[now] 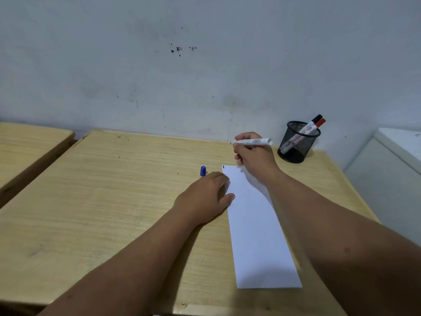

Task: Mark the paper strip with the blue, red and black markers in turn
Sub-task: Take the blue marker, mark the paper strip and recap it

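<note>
A long white paper strip (257,229) lies on the wooden desk (114,190), with a short blue mark (223,166) at its far left corner. My left hand (205,199) rests palm down on the strip's left edge, fingers apart. My right hand (252,156) holds an uncapped white marker (255,141) above the strip's far end, level, tip pointing left. Its blue cap (203,171) stands on the desk just beyond my left hand. The red marker (317,125) and black marker (313,122) stand in a black mesh pen holder (296,144).
The pen holder stands at the desk's back right corner against a stained wall. A second wooden desk (29,142) adjoins on the left across a narrow gap. A white cabinet (391,167) stands to the right of the desk.
</note>
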